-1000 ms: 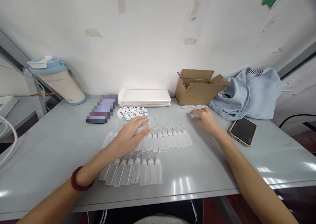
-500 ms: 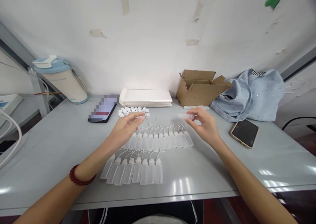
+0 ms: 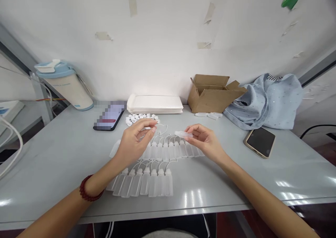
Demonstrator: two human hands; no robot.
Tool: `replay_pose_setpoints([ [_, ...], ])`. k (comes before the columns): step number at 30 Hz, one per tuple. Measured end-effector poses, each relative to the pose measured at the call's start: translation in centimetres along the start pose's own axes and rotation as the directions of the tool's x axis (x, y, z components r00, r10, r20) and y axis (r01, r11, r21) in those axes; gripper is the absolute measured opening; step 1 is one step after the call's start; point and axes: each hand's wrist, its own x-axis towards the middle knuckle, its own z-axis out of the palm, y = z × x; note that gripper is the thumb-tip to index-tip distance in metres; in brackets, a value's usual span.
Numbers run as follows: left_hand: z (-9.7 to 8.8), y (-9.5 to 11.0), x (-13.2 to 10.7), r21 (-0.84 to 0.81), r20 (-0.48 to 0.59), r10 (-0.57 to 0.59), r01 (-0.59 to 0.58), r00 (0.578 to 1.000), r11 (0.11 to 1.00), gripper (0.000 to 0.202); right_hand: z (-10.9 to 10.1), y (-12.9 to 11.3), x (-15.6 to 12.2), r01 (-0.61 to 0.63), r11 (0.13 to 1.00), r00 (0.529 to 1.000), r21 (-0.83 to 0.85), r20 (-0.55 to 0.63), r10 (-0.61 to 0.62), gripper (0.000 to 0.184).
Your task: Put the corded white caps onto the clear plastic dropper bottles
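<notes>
My right hand (image 3: 203, 140) is closed, its thumb and fingers pinching a small translucent plastic bottle (image 3: 183, 134) that lies almost level above the back row. Facing it, my left hand (image 3: 138, 138) has thumb and fingertips drawn close together, and whatever they hold is too small and faint to name. A thin white strap (image 3: 166, 129) curls just beyond those fingertips. Below the hands, a back row of squeeze bottles (image 3: 165, 150) with curved straps at their necks is partly covered by both hands. A similar front row (image 3: 154, 184) lies nearer the table edge.
Small white caps (image 3: 136, 118) are heaped behind my left hand, before a white stack (image 3: 157, 104). More bottles (image 3: 208, 115) lie by a cardboard box (image 3: 215, 98). Around stand a tumbler (image 3: 65, 86), two phones (image 3: 259, 142) and a blue cloth bag (image 3: 275, 101).
My right hand has moved left and slightly down with the bottle, closer to my left hand. My left hand has shifted a little to the right.
</notes>
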Motion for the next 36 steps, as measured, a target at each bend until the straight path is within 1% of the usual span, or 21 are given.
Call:
replay_pose_setpoints([
  [1, 0.0, -0.2, 0.0, 0.008, 0.005, -0.004, 0.004, 1.000, 1.000, 0.021, 0.0, 0.0, 0.0, 0.001, 1.000, 1.000, 0.002, 0.003, -0.001, 0.016],
  [4, -0.1, -0.6, 0.1, 0.050, 0.071, -0.050, 0.047, 0.996, 0.998, 0.022, -0.1, 0.0, 0.0, 0.005, 1.000, 1.000, -0.013, -0.007, -0.005, 0.016],
  [6, -0.2, -0.6, 0.0, 0.060, 0.088, -0.027, 0.022, 0.996, 0.998, 0.022, -0.2, -0.1, 0.1, 0.001, 1.000, 1.000, -0.016, -0.018, -0.002, 0.017],
  [9, 0.0, -0.2, -0.4, 0.091, 0.106, 0.104, -0.114, 0.989, 0.989, 0.021, -0.1, -0.3, 0.0, -0.013, 1.000, 1.000, 0.010, -0.013, 0.013, 0.018],
  [13, 0.8, 0.3, -1.2, 0.210, 0.198, 0.268, -0.308, 0.943, 0.928, 0.022, 0.4, -0.5, -0.3, -0.052, 0.997, 0.998, 0.059, 0.028, 0.050, 0.018],
  [17, 1.3, 0.7, -1.7, 0.253, 0.243, 0.361, -0.418, 0.900, 0.872, 0.023, 1.0, -0.4, -0.7, -0.078, 0.993, 0.996, 0.084, 0.052, 0.074, 0.019],
  [21, 1.2, 1.2, -1.9, 0.230, 0.270, 0.388, -0.450, 0.881, 0.863, 0.025, 1.4, -0.4, -0.9, -0.084, 0.988, 0.996, 0.130, 0.040, 0.080, 0.018],
  [27, 0.9, 1.8, -2.3, 0.223, 0.276, 0.394, -0.457, 0.877, 0.861, 0.028, 2.0, -0.9, -1.2, -0.061, 0.985, 0.998, 0.162, 0.031, 0.057, 0.018],
  [29, 0.9, 1.8, -2.5, 0.224, 0.274, 0.401, -0.463, 0.874, 0.857, 0.030, 2.2, -1.0, -1.4, -0.075, 0.983, 0.996, 0.167, 0.054, 0.067, 0.019],
  [32, 0.8, 1.5, -2.7, 0.223, 0.294, 0.408, -0.478, 0.864, 0.850, 0.034, 2.5, -1.0, -1.7, -0.136, 0.976, 0.986, 0.171, 0.119, 0.116, 0.023],
  [36, 0.9, 1.3, -2.8, 0.205, 0.343, 0.444, -0.528, 0.828, 0.824, 0.038, 2.7, -0.7, -2.0, -0.138, 0.975, 0.980, 0.172, 0.164, 0.109, 0.029],
])
